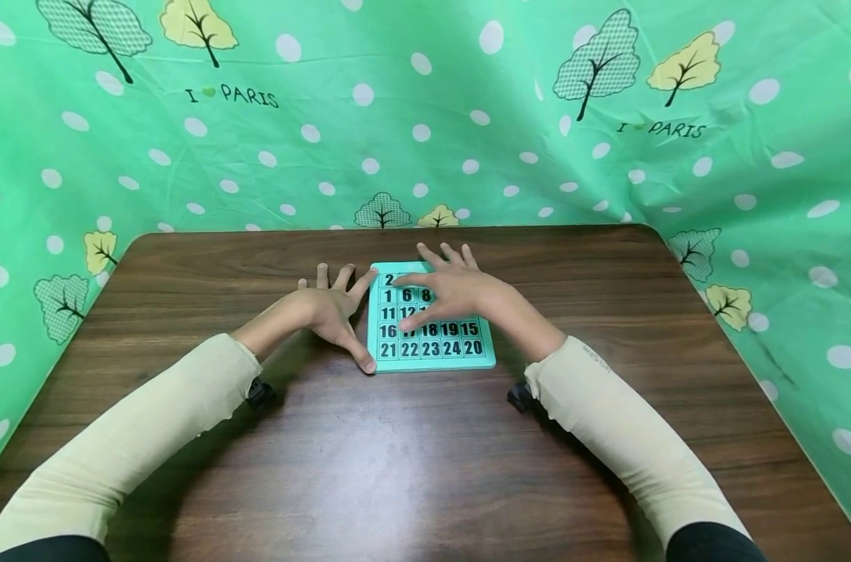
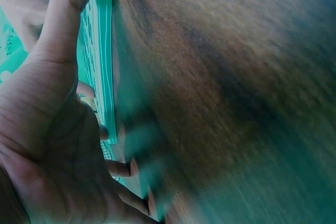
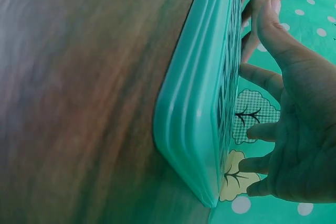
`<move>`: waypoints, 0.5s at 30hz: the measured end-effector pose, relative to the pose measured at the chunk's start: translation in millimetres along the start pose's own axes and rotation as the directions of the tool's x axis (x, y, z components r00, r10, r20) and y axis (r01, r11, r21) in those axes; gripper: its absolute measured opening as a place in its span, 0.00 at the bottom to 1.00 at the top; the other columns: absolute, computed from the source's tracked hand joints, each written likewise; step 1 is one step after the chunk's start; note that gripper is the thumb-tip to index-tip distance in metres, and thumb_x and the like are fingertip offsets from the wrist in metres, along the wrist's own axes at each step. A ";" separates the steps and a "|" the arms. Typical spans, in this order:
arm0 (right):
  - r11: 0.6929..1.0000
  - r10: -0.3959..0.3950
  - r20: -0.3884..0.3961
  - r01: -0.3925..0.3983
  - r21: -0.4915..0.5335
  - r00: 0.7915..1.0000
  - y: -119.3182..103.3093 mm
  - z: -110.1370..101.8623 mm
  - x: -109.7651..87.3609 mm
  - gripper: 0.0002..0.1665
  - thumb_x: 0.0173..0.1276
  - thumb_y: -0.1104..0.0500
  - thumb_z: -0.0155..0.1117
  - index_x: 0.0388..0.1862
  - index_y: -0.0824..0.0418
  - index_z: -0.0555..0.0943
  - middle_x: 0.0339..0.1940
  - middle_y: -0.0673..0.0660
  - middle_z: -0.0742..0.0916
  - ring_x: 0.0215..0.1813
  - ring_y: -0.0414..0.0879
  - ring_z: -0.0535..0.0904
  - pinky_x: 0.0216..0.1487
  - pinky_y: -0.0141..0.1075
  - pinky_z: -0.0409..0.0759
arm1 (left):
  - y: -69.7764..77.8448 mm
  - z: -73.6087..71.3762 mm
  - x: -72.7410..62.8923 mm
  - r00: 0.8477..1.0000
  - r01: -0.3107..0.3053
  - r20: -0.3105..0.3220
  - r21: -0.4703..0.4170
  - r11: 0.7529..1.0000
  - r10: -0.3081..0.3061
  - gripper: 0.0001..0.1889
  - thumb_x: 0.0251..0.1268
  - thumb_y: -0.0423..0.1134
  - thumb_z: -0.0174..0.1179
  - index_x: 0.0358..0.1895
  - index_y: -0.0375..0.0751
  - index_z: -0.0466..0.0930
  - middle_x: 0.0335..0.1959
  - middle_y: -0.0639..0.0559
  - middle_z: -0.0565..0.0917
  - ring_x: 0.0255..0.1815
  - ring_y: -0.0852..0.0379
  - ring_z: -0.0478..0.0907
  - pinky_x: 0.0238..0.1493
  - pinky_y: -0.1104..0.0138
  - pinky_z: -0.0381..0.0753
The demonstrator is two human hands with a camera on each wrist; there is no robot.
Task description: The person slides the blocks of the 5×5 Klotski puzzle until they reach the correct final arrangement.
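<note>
A teal number slide puzzle [image 1: 432, 362] lies flat on the table, its square tiles printed with black numbers. At its left side is my left hand [image 1: 332, 311], thumb touching the near left corner and index finger at the far left corner, the other fingers spread over the table. The left wrist view shows the thumb [image 2: 63, 22] against the puzzle's side. My right hand [image 1: 453, 289] is over the puzzle's upper right part with fingers spread, hiding several tiles. In the right wrist view its fingers [image 3: 262, 132] stand apart from the puzzle's face [image 3: 189, 114].
The brown wooden table [image 1: 411, 453] has rounded far corners. Behind and beside it hangs a green polka-dot cloth [image 1: 425, 94] with printed trees. Pale sleeves [image 1: 151, 414] cover both forearms, and a small black device [image 1: 260, 393] sits under each wrist.
</note>
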State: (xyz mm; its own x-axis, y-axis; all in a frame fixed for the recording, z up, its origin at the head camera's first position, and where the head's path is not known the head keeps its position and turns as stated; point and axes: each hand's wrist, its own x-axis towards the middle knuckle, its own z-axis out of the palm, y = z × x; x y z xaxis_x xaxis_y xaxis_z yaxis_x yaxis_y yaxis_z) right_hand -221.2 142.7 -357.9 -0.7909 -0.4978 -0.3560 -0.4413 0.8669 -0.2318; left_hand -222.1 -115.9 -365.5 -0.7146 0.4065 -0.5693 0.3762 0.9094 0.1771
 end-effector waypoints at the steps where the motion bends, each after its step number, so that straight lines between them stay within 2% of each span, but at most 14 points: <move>1: 1.000 0.003 -0.002 -0.003 -0.005 1.000 1.4 0.1 -0.5 0.53 0.71 0.16 0.67 0.90 0.26 0.66 0.99 0.61 0.43 0.97 0.75 0.33 0.91 0.74 0.27 | -0.4 0.6 0.3 1.000 -0.001 -0.003 -0.001 1.000 0.001 0.93 0.37 0.86 0.80 0.94 0.59 0.19 0.96 0.32 0.28 0.91 0.13 0.23 0.84 0.16 0.38; 11: 0.999 0.039 -0.001 -0.039 -0.025 0.999 17.5 -4.8 -13.0 0.53 0.70 0.17 0.69 0.90 0.28 0.68 0.99 0.61 0.43 0.96 0.75 0.32 0.91 0.74 0.24 | -1.8 2.2 1.9 1.000 -0.003 -0.002 -0.001 1.000 0.003 0.92 0.39 0.85 0.81 0.94 0.60 0.18 0.96 0.33 0.26 0.90 0.14 0.21 0.84 0.16 0.36; 15: 1.000 0.023 -0.006 -0.023 -0.012 1.000 16.2 -4.8 -14.9 0.52 0.71 0.17 0.69 0.90 0.28 0.69 0.99 0.60 0.43 0.97 0.75 0.33 0.91 0.74 0.25 | -1.7 1.3 0.3 1.000 -0.007 -0.005 -0.004 1.000 0.007 0.92 0.39 0.85 0.81 0.94 0.60 0.18 0.95 0.33 0.26 0.90 0.13 0.21 0.84 0.16 0.36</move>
State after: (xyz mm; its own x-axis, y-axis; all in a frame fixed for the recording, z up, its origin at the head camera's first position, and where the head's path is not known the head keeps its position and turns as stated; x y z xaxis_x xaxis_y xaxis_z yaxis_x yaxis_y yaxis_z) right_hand -218.6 164.3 -352.0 -0.8035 -0.4772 -0.3559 -0.4276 0.8786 -0.2127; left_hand -222.2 -117.4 -367.0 -0.7150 0.4135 -0.5637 0.3789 0.9069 0.1845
